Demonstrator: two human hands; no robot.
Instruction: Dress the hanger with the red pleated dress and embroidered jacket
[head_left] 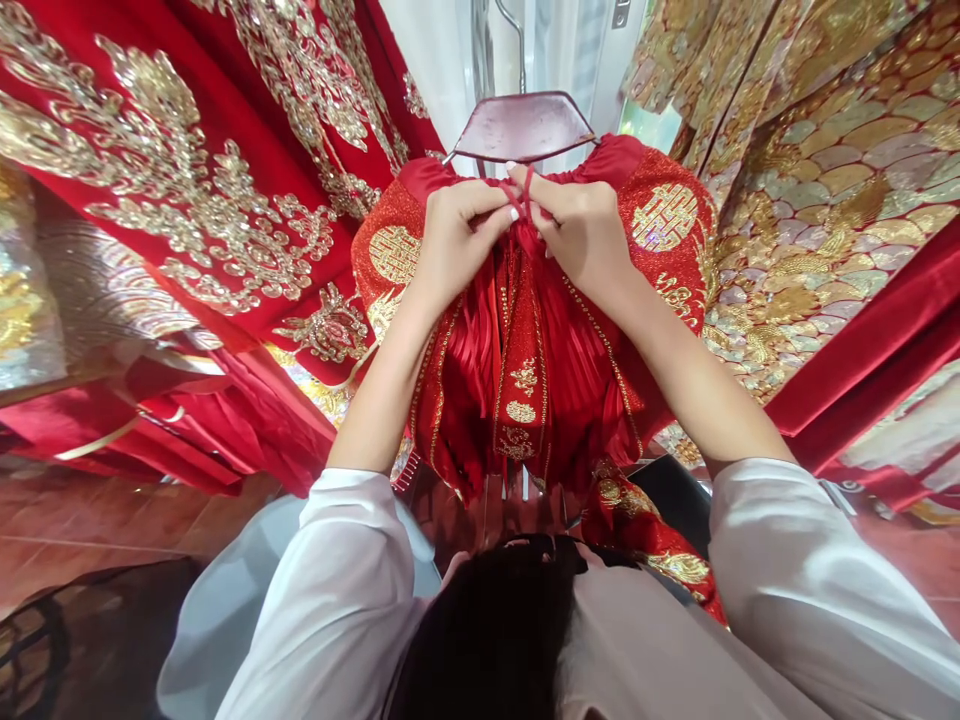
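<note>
A red skirt (pixel 525 370) with gold embroidery hangs gathered on a hanger (pixel 523 127) in front of me. At its waist, just below the hanger, both hands meet on a thin red cord (pixel 527 190). My left hand (pixel 466 228) pinches the cord between thumb and fingers, coming from the left. My right hand (pixel 583 228) grips it from the right, with a loop of cord passing over its index finger. The cord strands cross between the hands. Whether a knot sits there is hidden by the fingers.
Red cloth with silver-gold beading (pixel 225 220) hangs at the left. Gold scale-patterned garments (pixel 817 200) hang at the right. A grey rounded object (pixel 225 600) stands at lower left on the reddish floor (pixel 97 530). Patterned red fabric (pixel 652 550) lies near my lap.
</note>
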